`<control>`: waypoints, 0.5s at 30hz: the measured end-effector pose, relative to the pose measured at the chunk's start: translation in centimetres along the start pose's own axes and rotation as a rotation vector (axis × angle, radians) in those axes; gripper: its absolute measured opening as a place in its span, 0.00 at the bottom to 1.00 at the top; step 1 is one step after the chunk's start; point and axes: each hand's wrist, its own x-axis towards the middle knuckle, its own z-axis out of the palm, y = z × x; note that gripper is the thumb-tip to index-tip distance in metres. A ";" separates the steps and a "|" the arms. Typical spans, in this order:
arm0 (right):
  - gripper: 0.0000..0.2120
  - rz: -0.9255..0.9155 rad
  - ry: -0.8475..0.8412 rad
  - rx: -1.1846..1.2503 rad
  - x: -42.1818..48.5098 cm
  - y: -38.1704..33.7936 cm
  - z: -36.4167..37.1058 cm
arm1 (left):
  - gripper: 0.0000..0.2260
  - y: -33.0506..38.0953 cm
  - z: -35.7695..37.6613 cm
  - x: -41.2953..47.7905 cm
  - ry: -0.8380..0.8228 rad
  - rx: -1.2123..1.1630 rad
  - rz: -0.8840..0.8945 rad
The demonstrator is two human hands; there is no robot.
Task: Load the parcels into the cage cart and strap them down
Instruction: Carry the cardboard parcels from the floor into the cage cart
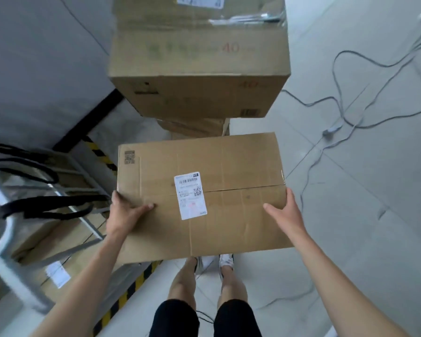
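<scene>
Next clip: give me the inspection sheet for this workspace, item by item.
Surface: pale tiled floor; striped hazard tape beside the cart.
Job's things: labelled carton held; stacked cartons ahead; cage cart left, loaded carton inside, black straps draped.
Clutter: nothing seen.
Grips: left hand, right hand clasp the labelled carton's sides, thumbs on top.
Cables: grey cables loose on floor, right.
Surroundings: grey wall, left.

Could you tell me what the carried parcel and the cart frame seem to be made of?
The parcel: brown corrugated cardboard, matte, judging by creases and flap seam. The cart frame: probably metal, grey painted or galvanised, given its slim rigid bars and dull sheen.
</scene>
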 end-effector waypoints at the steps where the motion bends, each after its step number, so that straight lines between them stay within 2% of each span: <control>1: 0.32 -0.027 -0.007 -0.013 -1.7 -1.3 -0.9 | 0.61 1.0 -1.6 -1.8 0.023 0.002 0.010; 3: 0.39 -0.079 -0.009 -0.035 -4.9 -3.5 -2.5 | 0.61 2.7 -4.8 -5.7 0.072 -0.013 0.032; 6: 0.44 -0.168 0.025 -0.063 -9.0 -6.8 -4.6 | 0.58 4.3 -9.1 -11.4 0.166 -0.048 0.090; 12: 0.39 -0.428 0.042 -0.147 -16.3 -15.0 -6.4 | 0.51 4.6 -17.6 -20.9 0.431 -0.123 0.181; 15: 0.42 -0.566 -0.003 -0.172 -20.0 -19.5 -5.2 | 0.51 2.4 -21.9 -24.8 0.573 -0.163 0.169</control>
